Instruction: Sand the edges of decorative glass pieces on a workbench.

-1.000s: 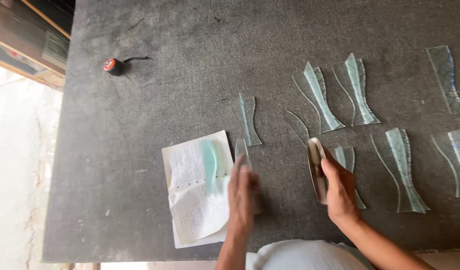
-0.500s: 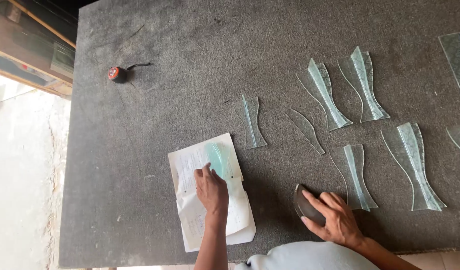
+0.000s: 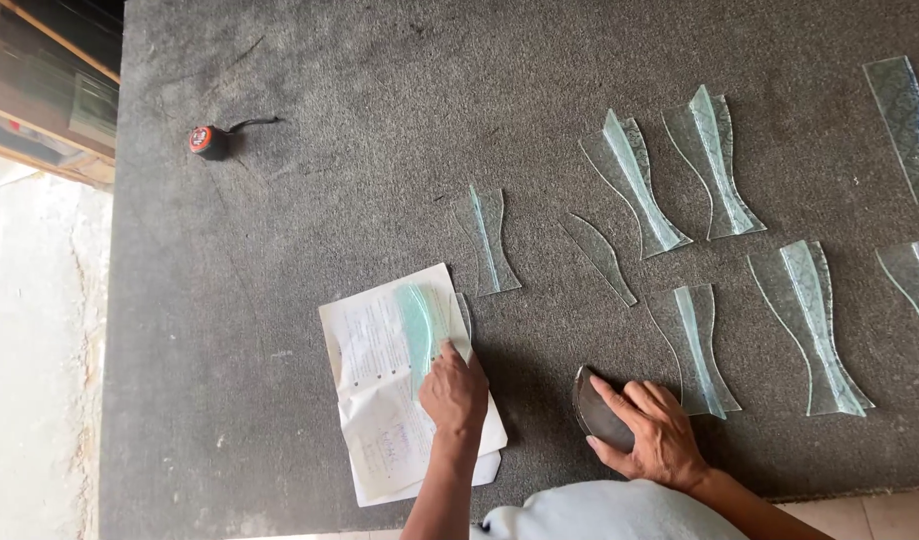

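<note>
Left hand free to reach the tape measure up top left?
Probably yes. The left hand only rests on the curved glass piece on the paper; bare grey tabletop lies between it and the tape measure, though it's a long stretch.

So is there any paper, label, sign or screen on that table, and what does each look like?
Sheets of paper: near edge of the grey table, under the left hand; white, creased, rectangular, with faint handwriting and a pale green curved glass piece on top.
Tape measure: far left of the table; small, round, black with a red-orange face, too small to show any label.
No packages, signs or screens in view.
</note>
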